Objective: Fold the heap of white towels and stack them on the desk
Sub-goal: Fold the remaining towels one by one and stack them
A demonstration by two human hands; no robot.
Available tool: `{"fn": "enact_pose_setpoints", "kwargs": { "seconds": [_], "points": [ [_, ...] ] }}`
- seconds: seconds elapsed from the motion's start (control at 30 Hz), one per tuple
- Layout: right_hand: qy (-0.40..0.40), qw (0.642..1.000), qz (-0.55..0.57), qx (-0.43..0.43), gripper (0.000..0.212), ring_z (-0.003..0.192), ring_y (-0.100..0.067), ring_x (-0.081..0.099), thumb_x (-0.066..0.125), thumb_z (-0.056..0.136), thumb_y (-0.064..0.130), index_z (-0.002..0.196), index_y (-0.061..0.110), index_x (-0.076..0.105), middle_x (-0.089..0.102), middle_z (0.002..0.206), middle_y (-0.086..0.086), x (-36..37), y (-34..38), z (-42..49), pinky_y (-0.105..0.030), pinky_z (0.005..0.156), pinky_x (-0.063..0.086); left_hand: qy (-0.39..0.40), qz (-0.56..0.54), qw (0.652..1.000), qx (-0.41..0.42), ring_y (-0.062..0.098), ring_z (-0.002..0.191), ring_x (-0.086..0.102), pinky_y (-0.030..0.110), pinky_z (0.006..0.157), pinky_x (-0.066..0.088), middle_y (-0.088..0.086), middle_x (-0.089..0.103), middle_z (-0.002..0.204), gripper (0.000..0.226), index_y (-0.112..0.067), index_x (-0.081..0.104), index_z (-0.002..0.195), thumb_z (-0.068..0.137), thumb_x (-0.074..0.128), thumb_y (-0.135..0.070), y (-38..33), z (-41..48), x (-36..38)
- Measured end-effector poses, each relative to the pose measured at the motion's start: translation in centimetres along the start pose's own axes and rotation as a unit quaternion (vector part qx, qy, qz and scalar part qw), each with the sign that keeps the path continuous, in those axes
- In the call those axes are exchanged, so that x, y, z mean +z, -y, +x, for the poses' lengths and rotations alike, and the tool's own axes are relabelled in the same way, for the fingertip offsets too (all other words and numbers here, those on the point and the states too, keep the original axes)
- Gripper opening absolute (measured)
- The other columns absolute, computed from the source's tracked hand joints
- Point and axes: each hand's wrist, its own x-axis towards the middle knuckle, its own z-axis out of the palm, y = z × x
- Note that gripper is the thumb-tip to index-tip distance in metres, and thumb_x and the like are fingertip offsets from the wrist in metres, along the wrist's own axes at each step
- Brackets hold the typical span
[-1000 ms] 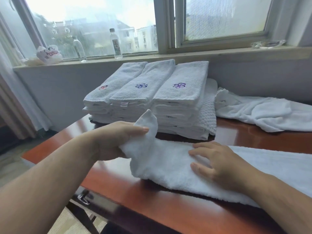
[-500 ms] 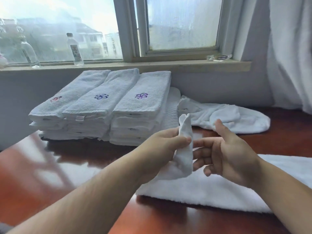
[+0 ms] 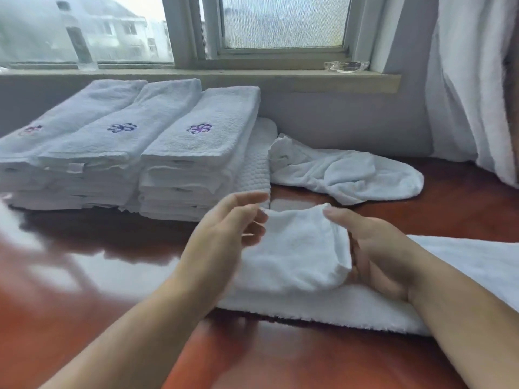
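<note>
A long white towel [image 3: 463, 265] lies as a strip across the red-brown desk [image 3: 84, 318] in front of me. Its left end [image 3: 295, 254] is lifted and doubled back over the strip. My right hand [image 3: 376, 248] grips that end, thumb on top and fingers beneath. My left hand [image 3: 224, 242] is at the end's left edge with fingers loosely spread, and I see no grip. Behind stand three stacks of folded white towels [image 3: 196, 141] with embroidered flowers. One unfolded towel [image 3: 345, 175] lies crumpled to their right.
A quilted white cloth [image 3: 255, 164] hangs beside the right stack. On the window sill [image 3: 280, 80] stand a water bottle [image 3: 80, 43] and a glass dish [image 3: 345, 66]. A white curtain [image 3: 471, 80] hangs at the right, reaching the desk's far corner.
The towel's end has passed from my left hand's pinch to my right hand, which now grips it. The end has come further right over the strip, and my view has shifted right.
</note>
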Motion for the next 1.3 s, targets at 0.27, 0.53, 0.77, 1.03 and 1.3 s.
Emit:
{"fn": "enact_pose_setpoints", "kwargs": {
  "seconds": [0.27,0.53,0.77,1.03,1.3],
  "points": [
    [-0.049,0.996,-0.044,-0.052,0.022,0.078,-0.026,0.071,0.051,0.087,0.002,0.086,0.005,0.073,0.072,0.087,-0.013,0.2,0.5,-0.7,-0.041,0.070,0.055,-0.066,0.198,0.973,0.097,0.006,0.116,0.060,0.037,0.108,0.043,-0.007,0.069,0.118,0.039,-0.028,0.067,0.120,0.088,0.045,-0.031,2.5,0.0,-4.0],
    [-0.139,0.986,0.034,-0.079,0.049,0.107,-0.038,0.070,0.052,0.073,0.007,0.119,-0.006,0.064,0.070,0.116,-0.023,-7.6,2.8,-5.8,-0.047,0.080,0.061,0.073,0.236,0.955,0.165,0.002,0.136,0.043,0.035,0.113,0.034,-0.025,0.056,0.136,0.046,-0.043,0.060,0.131,0.090,0.041,-0.053,1.8,0.0,-2.0],
    [-0.359,0.894,-0.269,-0.008,0.017,0.065,-0.022,0.046,0.051,0.069,0.027,0.070,0.010,0.045,0.046,0.069,-0.005,-11.8,-1.3,-7.5,-0.040,0.064,0.036,0.200,0.489,0.829,0.181,-0.003,0.148,0.010,0.025,0.121,0.011,-0.028,0.023,0.159,0.053,-0.052,0.035,0.148,0.096,0.032,-0.061,2.4,0.7,5.0],
    [-0.275,0.942,-0.189,-0.040,0.021,0.092,-0.035,0.073,0.065,0.079,0.031,0.090,0.015,0.071,0.075,0.096,-0.014,-9.4,-1.2,-6.9,-0.055,0.085,0.057,0.162,0.504,0.829,0.181,0.000,0.132,0.041,0.029,0.111,0.031,-0.026,0.058,0.133,0.064,-0.045,0.069,0.119,0.083,0.021,-0.065,3.2,1.2,1.9],
    [-0.194,0.963,-0.069,-0.172,0.028,0.106,-0.038,0.071,0.071,0.089,0.033,0.109,0.015,0.075,0.073,0.113,-0.018,-6.6,-1.8,-6.5,-0.051,0.087,0.059,0.032,0.383,0.887,0.255,0.003,0.113,0.059,0.032,0.096,0.043,-0.022,0.069,0.112,0.049,-0.031,0.076,0.110,0.097,0.032,-0.049,2.5,0.9,-0.6]
  ]
}}
